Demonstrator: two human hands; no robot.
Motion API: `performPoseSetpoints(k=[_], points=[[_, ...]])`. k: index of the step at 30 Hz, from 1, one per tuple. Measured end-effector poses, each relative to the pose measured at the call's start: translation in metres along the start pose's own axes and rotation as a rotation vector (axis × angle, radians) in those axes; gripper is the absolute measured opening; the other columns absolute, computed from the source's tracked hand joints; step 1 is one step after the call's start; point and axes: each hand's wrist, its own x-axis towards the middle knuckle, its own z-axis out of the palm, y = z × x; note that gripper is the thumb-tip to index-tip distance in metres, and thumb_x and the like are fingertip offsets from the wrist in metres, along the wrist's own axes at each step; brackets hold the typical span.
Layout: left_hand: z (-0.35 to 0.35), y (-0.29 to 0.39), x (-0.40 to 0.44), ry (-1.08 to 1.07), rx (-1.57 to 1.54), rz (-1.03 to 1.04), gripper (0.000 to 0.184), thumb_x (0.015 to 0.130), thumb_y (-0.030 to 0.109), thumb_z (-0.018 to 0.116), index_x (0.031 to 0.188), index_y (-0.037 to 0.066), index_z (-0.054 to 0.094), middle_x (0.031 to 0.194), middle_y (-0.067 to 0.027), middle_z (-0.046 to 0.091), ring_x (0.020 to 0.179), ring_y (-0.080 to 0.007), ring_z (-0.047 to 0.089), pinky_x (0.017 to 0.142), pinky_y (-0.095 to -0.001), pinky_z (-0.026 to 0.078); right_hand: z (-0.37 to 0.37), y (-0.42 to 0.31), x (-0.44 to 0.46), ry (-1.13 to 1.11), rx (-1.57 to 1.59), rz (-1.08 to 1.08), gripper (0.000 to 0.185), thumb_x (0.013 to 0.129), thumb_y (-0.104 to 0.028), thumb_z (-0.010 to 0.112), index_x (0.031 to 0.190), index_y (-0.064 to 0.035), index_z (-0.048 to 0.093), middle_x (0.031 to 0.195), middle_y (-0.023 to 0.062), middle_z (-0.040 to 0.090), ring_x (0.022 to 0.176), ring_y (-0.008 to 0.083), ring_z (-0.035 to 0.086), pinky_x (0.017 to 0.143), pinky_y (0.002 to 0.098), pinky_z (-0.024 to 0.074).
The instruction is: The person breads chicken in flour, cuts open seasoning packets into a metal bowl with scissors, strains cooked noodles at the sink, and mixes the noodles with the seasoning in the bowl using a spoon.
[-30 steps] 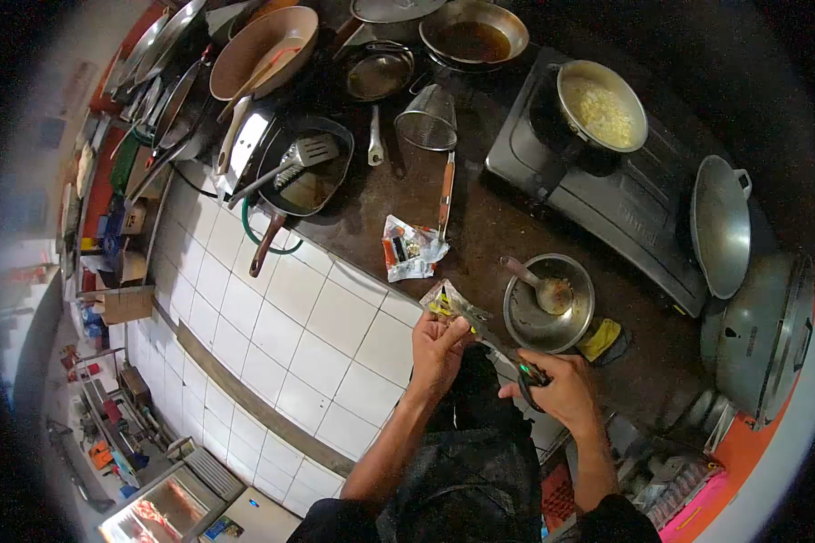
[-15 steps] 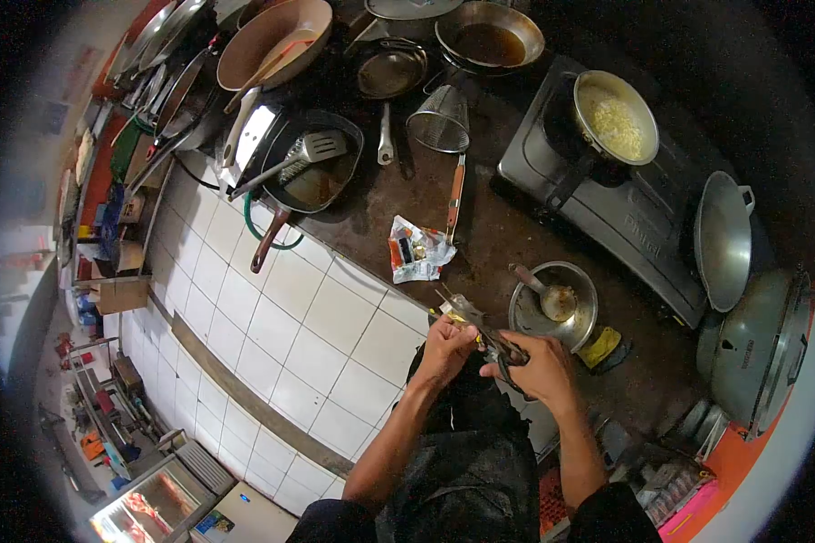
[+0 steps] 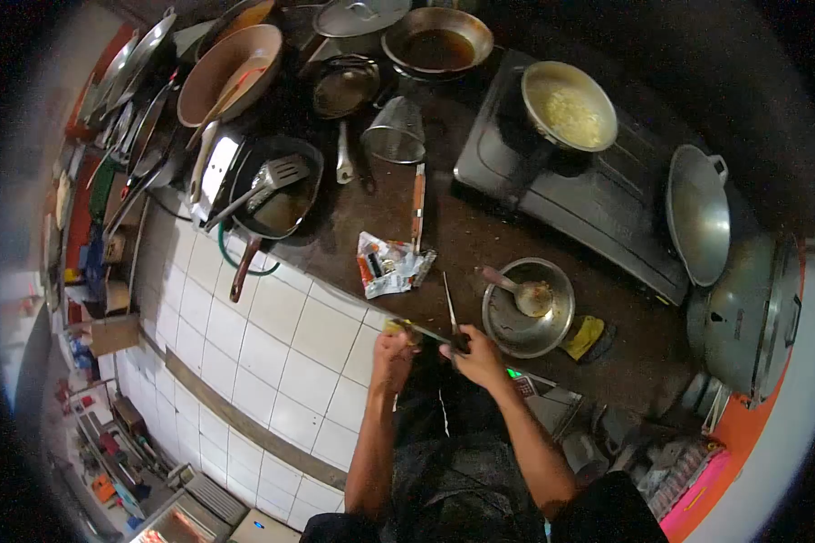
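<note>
My left hand (image 3: pixel 392 360) is closed around a small packet (image 3: pixel 400 326) with yellow on it, just off the counter's front edge. Scissors (image 3: pixel 450 299) are in my right hand (image 3: pixel 476 357), their blades spread apart. One blade points up over the counter; the other reaches toward the packet. Below the hands a thin pale strip (image 3: pixel 444 412) hangs or falls in front of the dark apron. A torn foil wrapper (image 3: pixel 391 268) lies on the counter beyond my left hand. Right of the scissors stands a metal bowl (image 3: pixel 498 330) with a ladle (image 3: pixel 532 297) in it.
A pot of noodles (image 3: pixel 570 107) sits on the portable gas stove (image 3: pixel 575 204). At the left are a square pan (image 3: pixel 290 204) with a slotted spatula (image 3: pixel 279 174) and a strainer (image 3: pixel 397 131). A yellow sponge (image 3: pixel 587 337) lies beside the bowl; a wok (image 3: pixel 699 217) leans at the right.
My hands have moved apart, the left one away from the right. The scissors now show spread blades, and a thin strip has come loose below. The whole view has shifted somewhat.
</note>
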Motion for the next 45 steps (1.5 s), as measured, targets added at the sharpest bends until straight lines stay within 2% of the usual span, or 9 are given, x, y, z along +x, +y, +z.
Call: performPoseSetpoints(k=[7,15,17,25,29,35,38,43,45], points=[[0.046,0.023,-0.002,0.033,0.424,0.005,0.020,0.083,0.005,0.059,0.101,-0.001,0.050,0.087,-0.0075,0.058,0.074,-0.0163,0.058,0.065,-0.0304,0.049,0.033,0.011,0.006,0.209,-0.224,-0.080,0.033,0.081,-0.009,0.057,0.112,-0.0009,0.054,0.100,0.0218,0.060,0.095,0.0343,0.059,0.077,0.0410,0.0467],[0.094,-0.068,0.048,-0.477,1.024,0.094,0.026,0.084,0.009,0.055,0.108,0.002,0.050,0.098,-0.0106,0.058,0.086,-0.0211,0.060,0.073,-0.0344,0.050,-0.090,-0.004,-0.040,0.552,0.093,-0.066,0.026,0.081,-0.008,0.061,0.107,-0.0065,0.058,0.104,0.0104,0.058,0.095,0.0277,0.057,0.077,0.0351,0.0471],[0.119,-0.070,0.043,-0.663,1.550,0.630,0.031,0.078,0.008,0.055,0.107,0.000,0.050,0.099,-0.0166,0.057,0.085,-0.0323,0.058,0.074,-0.0417,0.048,-0.102,0.005,-0.027,0.419,-0.062,-0.221,0.030,0.078,-0.005,0.061,0.107,-0.0082,0.058,0.107,0.0109,0.058,0.097,0.0270,0.056,0.077,0.0342,0.0454],[0.114,-0.084,0.053,-0.652,1.572,0.442,0.028,0.072,-0.002,0.050,0.100,-0.004,0.052,0.097,-0.0172,0.053,0.092,-0.0355,0.052,0.078,-0.0392,0.045,-0.102,0.062,-0.012,0.348,0.081,-0.079,0.020,0.075,0.003,0.058,0.095,-0.0026,0.060,0.097,0.0125,0.062,0.083,0.0288,0.060,0.074,0.0356,0.0468],[0.118,-0.087,0.052,-0.801,1.389,0.705,0.023,0.072,-0.005,0.049,0.095,-0.003,0.050,0.090,-0.0179,0.048,0.088,-0.0356,0.050,0.075,-0.0406,0.043,-0.089,0.065,-0.012,0.395,0.093,-0.088,0.026,0.075,0.005,0.057,0.100,-0.0015,0.058,0.100,0.0142,0.061,0.090,0.0291,0.060,0.078,0.0361,0.0465],[0.135,-0.077,0.037,-0.664,1.372,0.401,0.029,0.073,-0.010,0.047,0.101,-0.001,0.044,0.095,-0.0191,0.044,0.084,-0.0425,0.047,0.067,-0.0448,0.041,-0.092,0.074,-0.007,0.292,-0.095,-0.048,0.036,0.071,0.005,0.058,0.107,0.0004,0.057,0.108,0.0186,0.058,0.097,0.0338,0.058,0.083,0.0355,0.0459],[0.128,-0.073,0.041,-0.640,1.348,0.491,0.031,0.073,-0.010,0.047,0.102,0.001,0.042,0.095,-0.0181,0.043,0.081,-0.0444,0.046,0.065,-0.0470,0.040,-0.096,0.064,-0.010,0.408,-0.208,-0.103,0.019,0.078,0.003,0.058,0.097,0.0040,0.059,0.093,0.0125,0.055,0.081,0.0286,0.058,0.066,0.0397,0.0453],[0.080,-0.048,0.039,-0.236,1.019,0.345,0.024,0.071,-0.008,0.054,0.093,0.002,0.050,0.086,-0.0174,0.047,0.080,-0.0389,0.052,0.065,-0.0422,0.043,-0.090,0.104,0.002,0.383,0.116,-0.034,0.015,0.083,-0.002,0.056,0.096,-0.0011,0.063,0.090,0.0112,0.055,0.075,0.0265,0.057,0.064,0.0379,0.0451],[0.067,-0.022,0.031,-0.160,1.164,0.494,0.019,0.070,-0.008,0.056,0.086,0.002,0.052,0.083,-0.0160,0.050,0.078,-0.0350,0.053,0.064,-0.0375,0.043,-0.096,0.089,-0.004,0.418,-0.236,-0.131,0.014,0.085,-0.005,0.055,0.095,-0.0021,0.064,0.088,0.0107,0.055,0.073,0.0258,0.057,0.062,0.0384,0.0451]])
